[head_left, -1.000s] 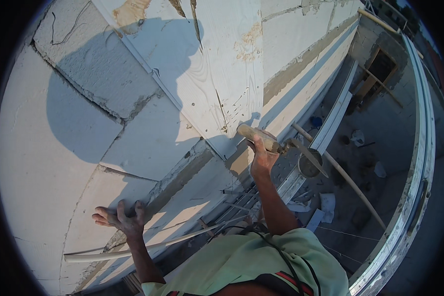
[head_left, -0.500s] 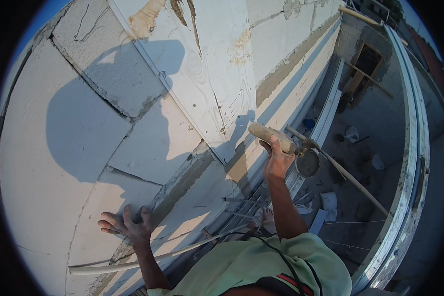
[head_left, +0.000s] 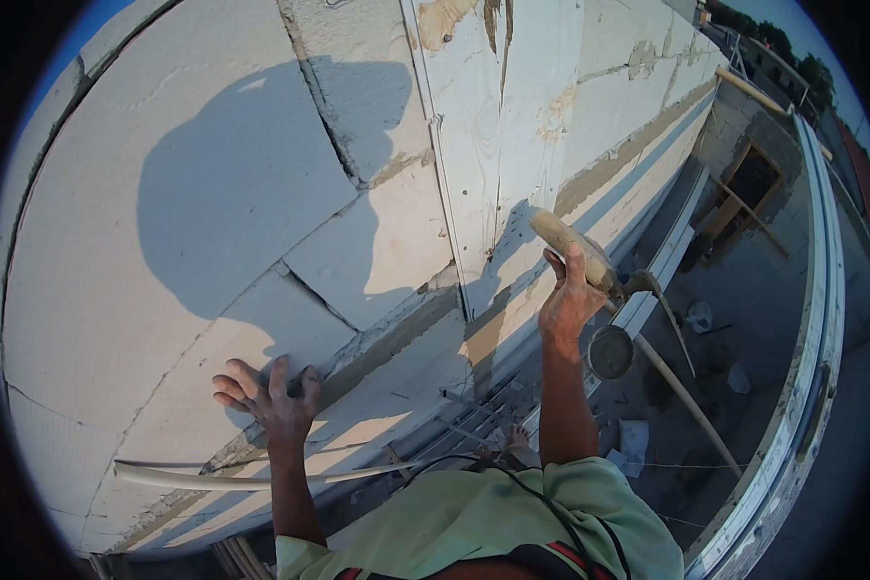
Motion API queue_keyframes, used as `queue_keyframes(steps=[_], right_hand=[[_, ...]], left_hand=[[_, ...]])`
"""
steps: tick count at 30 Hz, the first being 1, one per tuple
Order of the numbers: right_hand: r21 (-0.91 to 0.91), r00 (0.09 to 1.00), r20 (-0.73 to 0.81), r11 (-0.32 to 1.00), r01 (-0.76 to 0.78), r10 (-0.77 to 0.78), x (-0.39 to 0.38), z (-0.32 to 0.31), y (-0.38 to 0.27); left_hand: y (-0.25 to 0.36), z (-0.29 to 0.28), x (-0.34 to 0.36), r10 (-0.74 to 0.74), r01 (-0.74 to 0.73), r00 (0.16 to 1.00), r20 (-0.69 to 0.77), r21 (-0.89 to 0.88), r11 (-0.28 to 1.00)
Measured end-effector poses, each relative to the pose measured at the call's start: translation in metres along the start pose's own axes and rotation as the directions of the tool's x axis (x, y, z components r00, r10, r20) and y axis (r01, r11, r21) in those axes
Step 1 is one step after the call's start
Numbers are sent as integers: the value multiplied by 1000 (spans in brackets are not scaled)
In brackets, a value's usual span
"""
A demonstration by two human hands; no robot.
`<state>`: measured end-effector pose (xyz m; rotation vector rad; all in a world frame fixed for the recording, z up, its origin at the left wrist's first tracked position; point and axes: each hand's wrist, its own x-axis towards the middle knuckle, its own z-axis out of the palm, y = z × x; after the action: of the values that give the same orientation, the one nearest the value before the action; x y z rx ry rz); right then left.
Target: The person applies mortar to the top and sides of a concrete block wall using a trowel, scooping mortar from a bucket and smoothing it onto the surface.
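Note:
My left hand (head_left: 271,398) rests on the pale block wall (head_left: 251,222) with its fingers spread, just above a grey mortar joint (head_left: 387,346). My right hand (head_left: 572,304) is closed round the thick, mortar-smeared handle of a trowel (head_left: 572,246), held out from the wall. The trowel's shank bends away past my fingers, and its thin blade shows nearly edge-on, slanting downward. Beside my right wrist, lower down, a round bucket (head_left: 611,354) appears with grey mortar in it. Near the trowel handle stands a white board panel (head_left: 474,164) against the wall.
A long metal rail (head_left: 822,290) curves along the right side, high over the lower floor. A wooden pole (head_left: 681,396) slants below the trowel. A pale pipe (head_left: 193,477) runs beneath my left hand. Down below lie white containers (head_left: 633,440) and a framed opening (head_left: 749,179).
The view has shifted, so the wall and panel sit differently in it. My right hand has tilted the trowel, and its blade shows more. My left hand stays spread on the wall.

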<state>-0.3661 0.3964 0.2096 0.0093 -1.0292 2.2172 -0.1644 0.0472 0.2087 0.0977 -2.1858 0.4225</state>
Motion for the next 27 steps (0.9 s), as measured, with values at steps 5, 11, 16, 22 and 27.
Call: queue_keyframes(steps=[5, 11, 16, 22, 27], right_hand=[[-39, 999, 0, 998, -39, 39, -9, 11, 13], [61, 995, -50, 995, -84, 87, 9, 12, -9], [113, 997, -20, 991, -75, 78, 34, 55, -31], [104, 998, 39, 993, -54, 50, 55, 71, -53], [128, 994, -15, 985, 112, -111, 79, 91, -74]], left_hand=[[5, 1, 3, 4, -4, 1000, -5, -23, 1000], [3, 1, 3, 5, -5, 999, -37, -5, 1000], [4, 0, 4, 30, -30, 998, -47, 9, 1000], [0, 4, -1, 19, -18, 999, -47, 11, 1000], [6, 3, 3, 27, -27, 998, -49, 9, 1000]])
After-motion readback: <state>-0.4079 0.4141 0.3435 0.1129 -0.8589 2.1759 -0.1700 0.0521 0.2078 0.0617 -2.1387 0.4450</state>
